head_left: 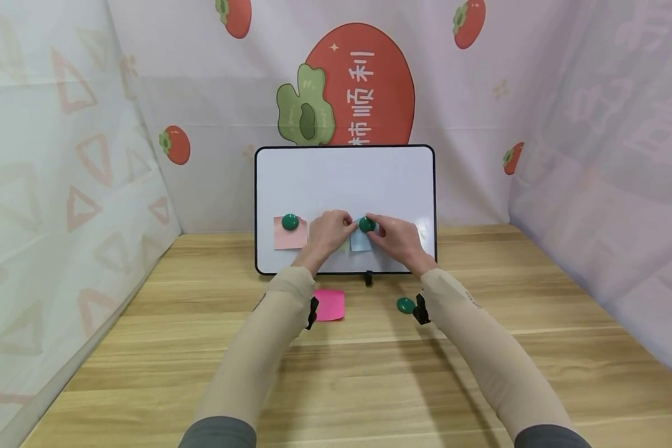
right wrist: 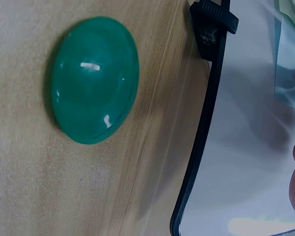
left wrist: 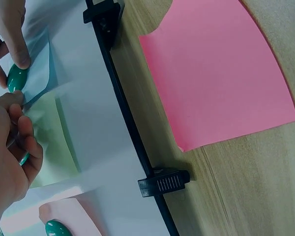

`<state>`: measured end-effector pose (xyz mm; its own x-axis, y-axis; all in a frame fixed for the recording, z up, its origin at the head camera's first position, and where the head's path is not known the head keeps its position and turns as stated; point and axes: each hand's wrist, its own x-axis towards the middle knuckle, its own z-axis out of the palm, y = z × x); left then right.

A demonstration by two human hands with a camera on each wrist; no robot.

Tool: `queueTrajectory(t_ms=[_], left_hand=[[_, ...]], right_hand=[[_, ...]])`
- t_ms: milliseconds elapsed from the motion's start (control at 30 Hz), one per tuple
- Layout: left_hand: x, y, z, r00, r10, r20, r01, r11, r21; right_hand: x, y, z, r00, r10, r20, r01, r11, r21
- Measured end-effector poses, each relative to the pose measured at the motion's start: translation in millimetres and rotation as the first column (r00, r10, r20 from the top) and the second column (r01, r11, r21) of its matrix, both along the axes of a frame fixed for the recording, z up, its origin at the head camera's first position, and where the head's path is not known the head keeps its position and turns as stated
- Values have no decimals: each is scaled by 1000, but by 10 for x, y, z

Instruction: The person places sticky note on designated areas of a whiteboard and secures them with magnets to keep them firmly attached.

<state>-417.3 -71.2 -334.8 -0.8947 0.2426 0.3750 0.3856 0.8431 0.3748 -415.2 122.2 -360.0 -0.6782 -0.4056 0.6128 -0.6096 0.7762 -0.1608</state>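
On a whiteboard [head_left: 341, 177], my right hand [head_left: 394, 236] pinches a round green magnet [head_left: 366, 224] between thumb and fingers, over the top of a blue sticky note [head_left: 361, 242]. My left hand [head_left: 330, 231] pinches that note's upper left corner, right beside the magnet. Behind the left hand is a light green sticky note [left wrist: 51, 142], with a bit of green magnet [left wrist: 23, 158] showing past the fingers. To the left, a pink sticky note [head_left: 289, 239] hangs under another green magnet [head_left: 290, 222].
A bright pink sticky note [head_left: 331, 305] lies on the wooden table [head_left: 358, 386] before the board, by the left wrist. One loose green magnet [right wrist: 95, 80] lies near the right wrist. Black clips [left wrist: 164, 183] support the board's bottom edge. Printed cloth [head_left: 213, 81] hangs behind.
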Motion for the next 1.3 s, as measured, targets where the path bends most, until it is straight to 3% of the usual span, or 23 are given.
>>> queueTrajectory(t_ms=[333,667,1000,1300], left_hand=[[23,10,-54,1000,14,-24,-13,1000,15],[19,-28,-126,995,-10,-101,13,999,29],[35,-128,-191,997,-82,6,82,996,19],[79,-286,-237,987,-161,23,157,980,124]], right_hand=[[4,-20,-48,999,-37,-8,37,999,7],[23,-23,-66,998,-54,-30,54,998,20],[40,-17,-60,999,-45,19,45,999,8],[110,23,-62,1000,7,19,-7,1000,0]])
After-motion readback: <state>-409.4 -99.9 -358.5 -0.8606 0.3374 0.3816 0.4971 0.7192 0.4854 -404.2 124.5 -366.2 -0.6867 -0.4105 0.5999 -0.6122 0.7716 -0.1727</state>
